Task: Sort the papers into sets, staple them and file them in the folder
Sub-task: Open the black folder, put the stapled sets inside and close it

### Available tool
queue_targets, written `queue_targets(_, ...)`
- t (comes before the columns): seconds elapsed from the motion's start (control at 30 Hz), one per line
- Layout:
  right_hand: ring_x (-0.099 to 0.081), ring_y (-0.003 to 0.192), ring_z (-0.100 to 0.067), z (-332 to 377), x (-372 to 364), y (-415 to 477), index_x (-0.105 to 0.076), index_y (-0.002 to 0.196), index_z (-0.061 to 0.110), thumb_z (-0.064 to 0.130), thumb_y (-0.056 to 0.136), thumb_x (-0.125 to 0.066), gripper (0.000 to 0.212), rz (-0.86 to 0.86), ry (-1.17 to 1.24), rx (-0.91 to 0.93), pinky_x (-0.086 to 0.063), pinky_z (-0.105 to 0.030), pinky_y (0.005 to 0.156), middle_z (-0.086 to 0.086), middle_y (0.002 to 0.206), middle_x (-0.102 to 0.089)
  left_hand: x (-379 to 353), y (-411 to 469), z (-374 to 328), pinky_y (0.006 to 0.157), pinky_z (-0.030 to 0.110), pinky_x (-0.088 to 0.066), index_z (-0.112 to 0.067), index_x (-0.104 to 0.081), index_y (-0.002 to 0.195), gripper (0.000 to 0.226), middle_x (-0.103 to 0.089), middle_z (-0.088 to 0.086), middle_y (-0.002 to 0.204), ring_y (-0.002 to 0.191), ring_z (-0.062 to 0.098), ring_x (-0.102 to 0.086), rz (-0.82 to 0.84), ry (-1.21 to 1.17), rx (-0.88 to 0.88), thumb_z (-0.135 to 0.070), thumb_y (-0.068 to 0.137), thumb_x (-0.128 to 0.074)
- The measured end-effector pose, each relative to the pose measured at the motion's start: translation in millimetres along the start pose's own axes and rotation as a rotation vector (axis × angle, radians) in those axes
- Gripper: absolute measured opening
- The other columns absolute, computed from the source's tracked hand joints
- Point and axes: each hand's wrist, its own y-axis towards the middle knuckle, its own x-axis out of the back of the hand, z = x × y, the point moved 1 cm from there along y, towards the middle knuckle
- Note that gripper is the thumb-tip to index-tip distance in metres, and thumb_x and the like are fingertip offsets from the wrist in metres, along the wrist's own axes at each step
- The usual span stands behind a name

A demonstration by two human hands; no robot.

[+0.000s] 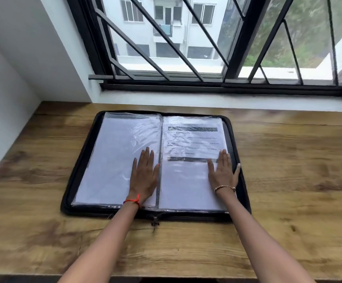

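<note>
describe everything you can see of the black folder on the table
The black zip folder lies open and flat on the wooden table below the window. Its rim looks like fabric, the zip pull at the near edge. Clear crinkled plastic sleeves are bound along a central spine: the left shows a blank white sheet, the right a printed sheet with dark bands. The left hand and right hand rest flat on them.

Soft daylight comes through the window [166, 48], casting faint shadows. Below the window the plastic sleeves [125, 135] glare palely; the picture is slightly blurred, edges bowed.
</note>
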Motion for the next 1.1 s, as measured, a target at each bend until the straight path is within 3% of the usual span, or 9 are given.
queue_targets(0.13,0.007,0.145,-0.013,32,6,7,0.003,0.148,0.01,0.054,0.096,-0.019,0.072,-0.025,0.074,-0.068,0.011,-0.044,0.114,-0.002,0.157,0.006,13,-14,33,0.114,0.025,0.006,-0.01,-0.014,0.149,0.067,-0.006,0.001,0.157,0.145,0.012,-0.005,-0.087,0.033,0.116,-0.046,0.093,-0.009)
queue_targets(0.23,0.003,0.145,-0.016,72,5,10,-0.004,0.149,0.007,0.049,0.097,-0.026,0.07,-0.004,0.135,0.066,0.005,-0.04,0.116,-0.004,0.157,0.002,26,-21,57,0.115,0.031,0.003,-0.008,-0.017,0.148,0.055,-0.009,0.006,0.157,0.145,0.016,-0.006,-0.156,0.025,0.23,-0.032,0.1,-0.031)
queue_targets(0.37,-0.008,0.145,-0.02,128,-2,-6,-0.018,0.145,0.004,0.037,0.098,-0.036,0.061,0.038,0.287,0.312,-0.009,-0.032,0.116,-0.01,0.156,-0.012,47,-23,88,0.113,0.048,-0.012,-0.004,-0.03,0.143,0.052,-0.023,0.016,0.152,0.138,0.033,-0.021,-0.235,0.004,0.493,-0.031,0.099,-0.036)
queue_targets(0.43,-0.01,0.144,-0.02,152,-9,-18,-0.019,0.145,0.003,0.034,0.098,-0.038,0.06,0.093,0.336,0.418,-0.011,-0.03,0.116,-0.011,0.155,-0.014,57,-22,99,0.105,0.048,-0.026,0.0,-0.038,0.136,0.045,-0.034,0.019,0.143,0.128,0.037,-0.032,-0.264,-0.023,0.577,-0.026,0.098,-0.04)
queue_targets(0.53,-0.007,0.145,-0.021,176,-22,-30,-0.016,0.146,0.004,0.033,0.097,-0.04,0.062,0.183,0.297,0.558,-0.01,-0.032,0.117,-0.01,0.156,-0.009,67,-19,108,0.099,0.045,-0.03,0.001,-0.048,0.126,0.036,-0.042,0.021,0.132,0.122,0.037,-0.036,-0.297,-0.092,0.652,-0.018,0.096,-0.046)
queue_targets(0.77,0.017,0.143,-0.018,188,-42,-36,0.001,0.149,0.017,0.047,0.097,-0.029,0.068,0.333,0.005,0.582,0.01,-0.043,0.116,-0.004,0.156,0.017,76,-10,122,0.087,0.046,-0.041,-0.001,-0.064,0.076,0.015,-0.065,0.019,0.092,0.098,0.039,-0.054,-0.362,-0.212,0.714,-0.012,0.085,-0.062)
queue_targets(0.9,0.016,0.143,-0.016,186,-41,-35,0.0,0.149,0.018,0.048,0.097,-0.031,0.068,0.334,0.049,0.574,0.01,-0.041,0.116,-0.003,0.156,0.015,91,-9,118,0.064,0.037,-0.044,-0.012,-0.048,0.049,0.027,-0.046,0.012,0.06,0.068,0.038,-0.046,-0.417,-0.316,0.685,-0.003,0.07,-0.062)
queue_targets(0.97,0.014,0.144,-0.015,186,-38,-35,-0.003,0.149,0.018,0.047,0.097,-0.033,0.067,0.328,0.095,0.569,0.009,-0.04,0.115,-0.002,0.156,0.013,102,-7,116,0.054,0.029,-0.032,-0.009,-0.047,0.05,0.022,-0.038,0.008,0.056,0.058,0.027,-0.034,-0.431,-0.435,0.651,-0.003,0.069,-0.058)
queue_targets(1.1,0.008,0.145,-0.014,185,-27,-34,-0.012,0.148,0.017,0.046,0.096,-0.036,0.064,0.276,0.2,0.562,0.004,-0.041,0.116,-0.001,0.157,0.004,127,-2,112,0.061,0.028,-0.036,-0.009,-0.059,0.077,0.006,-0.054,0.005,0.074,0.069,0.02,-0.047,-0.231,-0.798,0.528,-0.014,0.077,-0.061)
